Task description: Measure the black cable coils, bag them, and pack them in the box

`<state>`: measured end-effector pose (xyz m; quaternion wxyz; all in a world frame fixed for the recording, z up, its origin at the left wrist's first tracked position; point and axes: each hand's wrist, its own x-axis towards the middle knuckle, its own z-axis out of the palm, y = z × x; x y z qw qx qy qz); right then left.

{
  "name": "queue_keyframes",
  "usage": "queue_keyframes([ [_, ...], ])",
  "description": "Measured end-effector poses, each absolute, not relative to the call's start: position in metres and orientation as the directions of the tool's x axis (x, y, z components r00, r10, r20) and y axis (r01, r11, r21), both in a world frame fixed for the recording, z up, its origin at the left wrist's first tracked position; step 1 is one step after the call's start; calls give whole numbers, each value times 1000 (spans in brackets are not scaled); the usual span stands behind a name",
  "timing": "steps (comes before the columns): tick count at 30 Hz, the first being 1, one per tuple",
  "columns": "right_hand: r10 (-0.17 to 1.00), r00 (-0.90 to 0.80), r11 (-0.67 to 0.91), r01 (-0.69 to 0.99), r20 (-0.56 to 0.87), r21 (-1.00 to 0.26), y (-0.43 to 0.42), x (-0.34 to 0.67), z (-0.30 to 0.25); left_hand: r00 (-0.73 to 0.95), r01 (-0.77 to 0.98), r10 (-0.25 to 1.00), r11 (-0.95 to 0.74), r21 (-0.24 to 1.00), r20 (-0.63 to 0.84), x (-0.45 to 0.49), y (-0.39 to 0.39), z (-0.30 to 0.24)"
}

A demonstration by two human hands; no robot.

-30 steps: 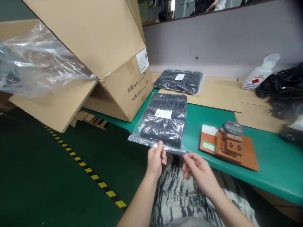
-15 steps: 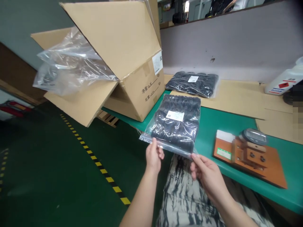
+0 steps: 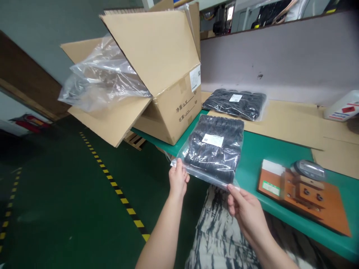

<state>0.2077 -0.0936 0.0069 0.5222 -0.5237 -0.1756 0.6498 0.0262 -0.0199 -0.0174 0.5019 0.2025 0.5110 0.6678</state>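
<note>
A clear zip bag packed with black rubber rings and bearing a white label lies half on the green table, its near edge over the table's front. My left hand pinches the bag's near left corner. My right hand pinches the near right corner. Both hands are closed on the bag's sealed strip.
A second filled bag lies further back on brown cardboard sheets. An open cardboard box with a clear plastic liner stands at the left. An orange fixture with a round gauge sits at the right. A white bottle stands at the far right.
My hands have slid apart along the bag's near edge, left hand to the left corner and right hand to the right corner. The view has turned left.
</note>
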Motion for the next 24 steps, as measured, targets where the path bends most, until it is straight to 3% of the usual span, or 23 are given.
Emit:
queue_keyframes([
  [10,878,59,-378,-524,-476,-763,-94,210,6,-320,-502,912,66,863,-256,56,-40,-20],
  [24,902,75,-343,-472,-424,-812,-99,204,-5,-514,-460,844,-119,880,-154,27,-17,-4],
])
